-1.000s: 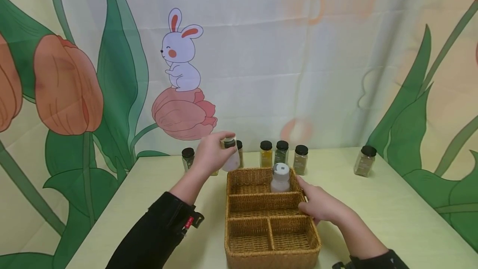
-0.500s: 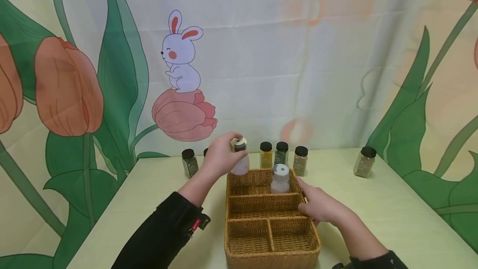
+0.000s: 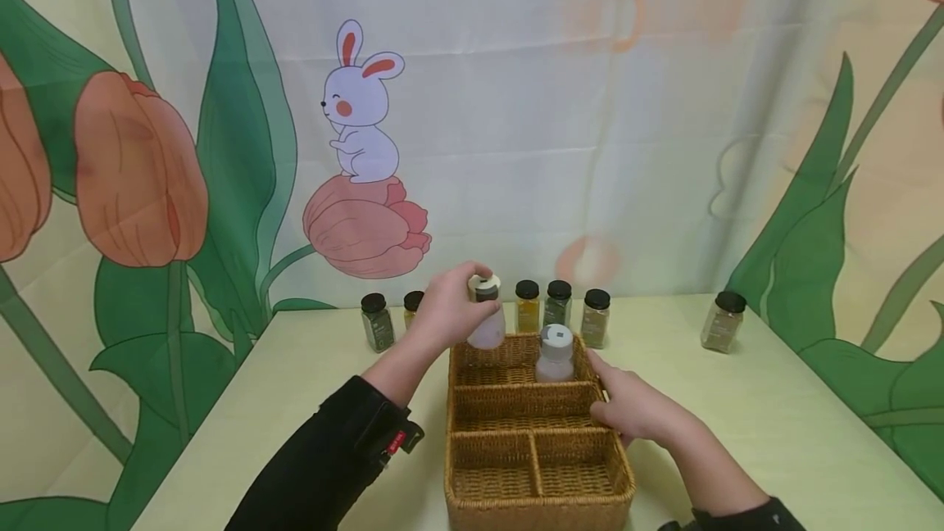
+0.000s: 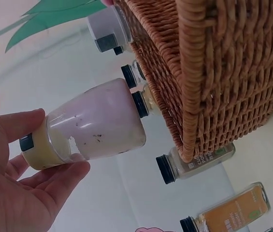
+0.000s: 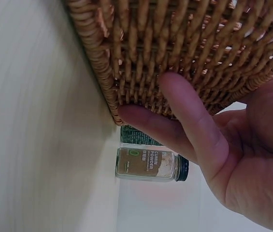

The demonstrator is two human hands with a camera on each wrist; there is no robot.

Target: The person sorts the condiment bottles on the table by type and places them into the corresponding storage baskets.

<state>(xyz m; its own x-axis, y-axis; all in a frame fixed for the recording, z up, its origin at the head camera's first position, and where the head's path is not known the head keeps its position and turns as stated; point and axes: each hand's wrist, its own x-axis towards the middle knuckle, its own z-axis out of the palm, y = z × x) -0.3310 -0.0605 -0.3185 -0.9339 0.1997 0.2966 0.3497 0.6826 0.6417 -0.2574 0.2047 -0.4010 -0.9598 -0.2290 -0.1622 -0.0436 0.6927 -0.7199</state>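
My left hand (image 3: 451, 310) grips a white plastic bottle (image 3: 487, 328) by its cream cap (image 4: 44, 145). Pale pinkish-white contents show through its wall in the left wrist view. In the head view the bottle is upright and overlaps the back left corner of a brown wicker basket (image 3: 538, 503). A similar white bottle (image 3: 555, 357) stands at the right of the basket's back compartment. My right hand (image 3: 637, 408) holds the basket's right side, thumb at the rim. In the right wrist view, fingers (image 5: 189, 106) lie against the woven outer wall.
Black-capped spice jars line the table's back: a dark green one (image 3: 378, 324) at left, a yellow one (image 3: 527, 308), a green one (image 3: 557, 303), a cumin powder jar (image 5: 146, 163). Another jar (image 3: 723, 323) stands far right. A printed curtain (image 3: 501, 105) hangs behind.
My left hand has moved the white bottle rightward and slightly down toward the basket's back compartment. Jars at the left have come out from behind the hand. My right hand stays on the basket.
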